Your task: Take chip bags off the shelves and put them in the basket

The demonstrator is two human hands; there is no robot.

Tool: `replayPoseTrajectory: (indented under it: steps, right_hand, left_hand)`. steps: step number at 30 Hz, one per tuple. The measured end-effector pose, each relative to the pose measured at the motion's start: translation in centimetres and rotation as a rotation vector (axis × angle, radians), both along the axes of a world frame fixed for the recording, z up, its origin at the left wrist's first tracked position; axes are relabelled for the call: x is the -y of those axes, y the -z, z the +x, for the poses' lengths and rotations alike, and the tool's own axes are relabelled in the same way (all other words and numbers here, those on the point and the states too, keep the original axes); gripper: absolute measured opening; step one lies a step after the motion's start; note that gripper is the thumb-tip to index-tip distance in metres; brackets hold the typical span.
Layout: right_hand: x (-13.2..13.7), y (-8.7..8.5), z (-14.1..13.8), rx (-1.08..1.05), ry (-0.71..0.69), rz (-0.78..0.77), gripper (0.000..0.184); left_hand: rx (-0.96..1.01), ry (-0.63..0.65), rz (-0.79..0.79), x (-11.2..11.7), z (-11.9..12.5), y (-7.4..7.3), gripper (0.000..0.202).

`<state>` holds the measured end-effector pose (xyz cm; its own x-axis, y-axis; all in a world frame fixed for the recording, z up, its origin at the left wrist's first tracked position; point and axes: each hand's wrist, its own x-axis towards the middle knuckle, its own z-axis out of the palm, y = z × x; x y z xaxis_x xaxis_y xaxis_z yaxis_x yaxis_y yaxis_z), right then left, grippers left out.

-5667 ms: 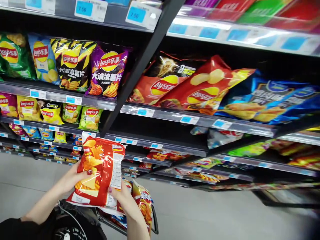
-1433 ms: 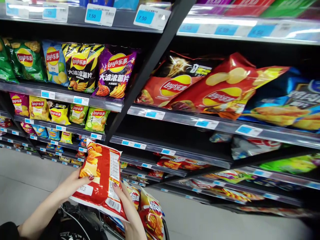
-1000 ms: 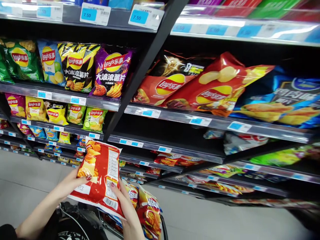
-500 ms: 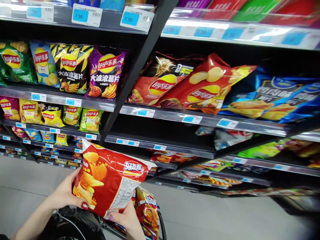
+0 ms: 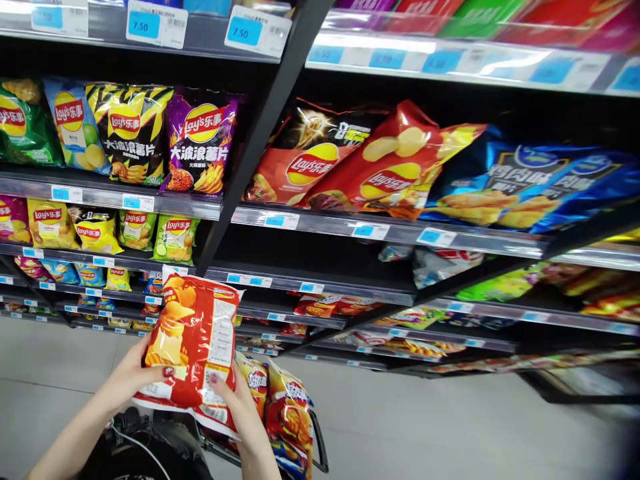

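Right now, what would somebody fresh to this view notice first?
First, the shiny red chip bag at the lower left of the picture, gripped between the left hand and the right hand. Next, the purple Lay's bag above it, upright on a shelf just left of the slanting black post. Then the bright red Lay's bag, tilted, right of that post.

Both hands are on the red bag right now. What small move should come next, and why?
I'd probably have the right hand slide its thumb toward the near edge of the red bag. That thumb lies over the lower part of the white printed panel and covers some of it, while the left hand grips the opposite side, so the hold should likely stay steady.
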<state>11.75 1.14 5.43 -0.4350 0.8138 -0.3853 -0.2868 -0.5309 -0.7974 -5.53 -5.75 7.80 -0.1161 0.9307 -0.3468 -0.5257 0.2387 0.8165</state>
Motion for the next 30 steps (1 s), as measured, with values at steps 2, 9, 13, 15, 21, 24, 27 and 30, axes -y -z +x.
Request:
replayPoseTrajectory:
  steps: [2, 9, 13, 15, 21, 24, 27, 30]
  right_hand:
    - [-0.1, 0.4, -0.3, 0.015, -0.019, -0.060, 0.071]
    - [0.1, 1.0, -0.6, -0.007, -0.035, -0.119, 0.061]
    - [0.0, 1.0, -0.9, 0.023, -0.001, 0.023, 0.049]
    - [-0.1, 1.0, -1.3, 0.173, 0.045, 0.221, 0.047]
    - [1.6, 1.5, -4.1, 0.957, -0.023, 0.713, 0.063]
    - [3.8, 1.8, -5.3, 1.013, -0.166, 0.929, 0.072]
    - [5.4, 1.8, -5.1, 0.848, -0.187, 1.152, 0.075]
    - [5.1, 2.2, -3.4, 0.662, -0.042, 1.152, 0.056]
  left_hand:
    - [0.006, -0.009, -0.054, -0.2, 0.0, 0.0, 0.061]
    - [-0.025, 0.004, -0.090, -0.3, -0.1, 0.1, 0.053]
    - [-0.121, 0.005, -0.120, -0.5, -1.0, 1.1, 0.060]
    - [-0.308, -0.071, -0.132, -0.7, -1.6, 2.0, 0.065]
    - [-0.377, -0.104, 0.006, -0.5, -0.3, 4.8, 0.079]
    - [-0.208, -0.146, -0.068, -0.2, 0.5, 5.5, 0.090]
    - [-0.208, -0.294, -0.256, -0.3, -0.4, 6.0, 0.083]
    - [-0.144, -0.365, -0.295, -0.7, -1.7, 6.6, 0.080]
